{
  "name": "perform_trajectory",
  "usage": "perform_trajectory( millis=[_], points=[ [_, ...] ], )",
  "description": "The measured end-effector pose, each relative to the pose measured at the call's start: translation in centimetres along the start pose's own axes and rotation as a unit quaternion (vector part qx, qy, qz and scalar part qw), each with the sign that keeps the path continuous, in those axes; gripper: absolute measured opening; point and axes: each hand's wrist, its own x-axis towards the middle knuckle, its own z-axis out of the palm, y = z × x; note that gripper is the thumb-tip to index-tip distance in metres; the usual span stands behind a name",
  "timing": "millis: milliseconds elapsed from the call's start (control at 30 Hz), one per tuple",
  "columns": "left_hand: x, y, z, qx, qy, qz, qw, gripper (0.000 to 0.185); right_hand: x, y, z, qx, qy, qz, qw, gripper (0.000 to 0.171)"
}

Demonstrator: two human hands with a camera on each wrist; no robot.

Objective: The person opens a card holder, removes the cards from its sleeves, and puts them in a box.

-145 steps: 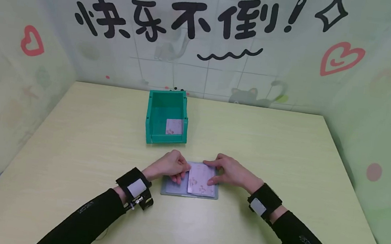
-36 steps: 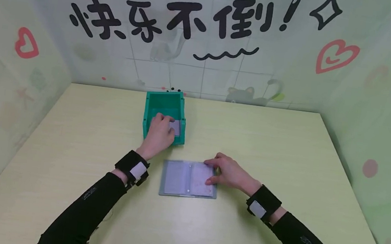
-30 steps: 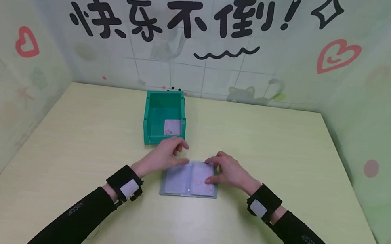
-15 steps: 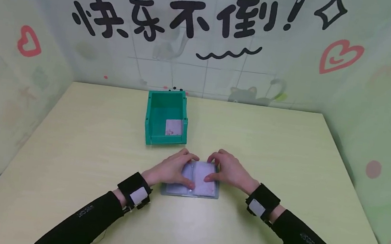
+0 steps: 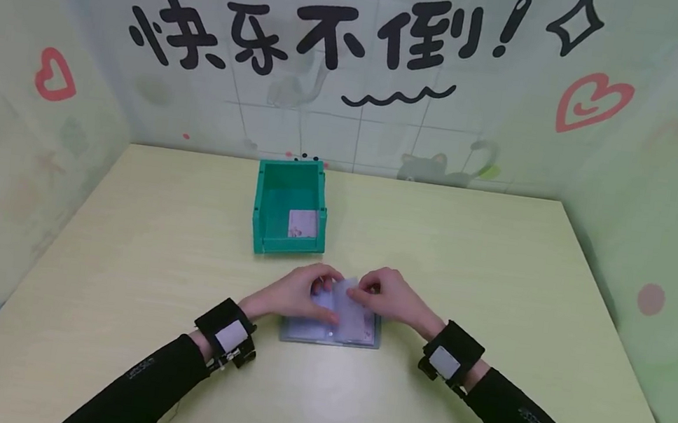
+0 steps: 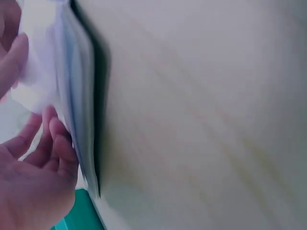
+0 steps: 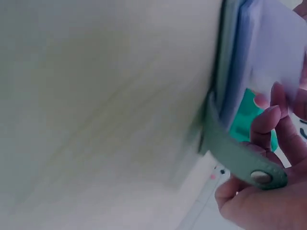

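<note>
One album [image 5: 307,330], lying spread at the lower centre of the head frame; we are judging it light, its cover firm but giving a little.
One page [image 5: 348,320], lilac, tilting up from the album's right half; we are reckoning it thin, slippery and easily creased, so we are favouring a light pinch at its top edge.
One right hand [image 5: 395,298], pinching that page near its top.
One left hand [image 5: 297,292], thumb lying across the middle of the spread, fingers curling by the top edge; whether it is gripping, we cannot tell.
One strap [image 7: 242,163], green, snapped, curving through the lower right of the right wrist frame.
One box [image 5: 273,212], sitting above centre, holding one card [image 5: 303,224].
Changes: half a second ago the page was lying flat; now we are seeing it rising. Left hand, box and card are keeping their places.
</note>
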Motion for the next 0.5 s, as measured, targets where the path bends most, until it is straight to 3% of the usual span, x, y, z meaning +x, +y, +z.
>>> perform_trajectory(
  millis=[100,233,367,500],
  points=[
    [-0.3,-0.6,-0.8,-0.063,-0.014,0.003,0.9979,0.056,0.3,-0.7,0.4,-0.006,-0.004,-0.046,0.999,0.029],
    [-0.8,-1.3,-1.9,-0.124,-0.041,-0.022,0.9912,0.046,0.8,-1.6,0.8,-0.019,-0.021,-0.089,0.996,0.034],
    [-1.2,-1.8,-2.8,-0.143,-0.057,-0.057,0.9864,0.042,1.4,-2.0,1.2,-0.022,-0.062,-0.091,0.994,0.037],
    [-1.5,-2.0,-3.4,-0.138,-0.047,-0.074,0.9865,0.038,1.8,-2.0,1.5,-0.039,-0.088,-0.083,0.992,0.035]
  ],
)
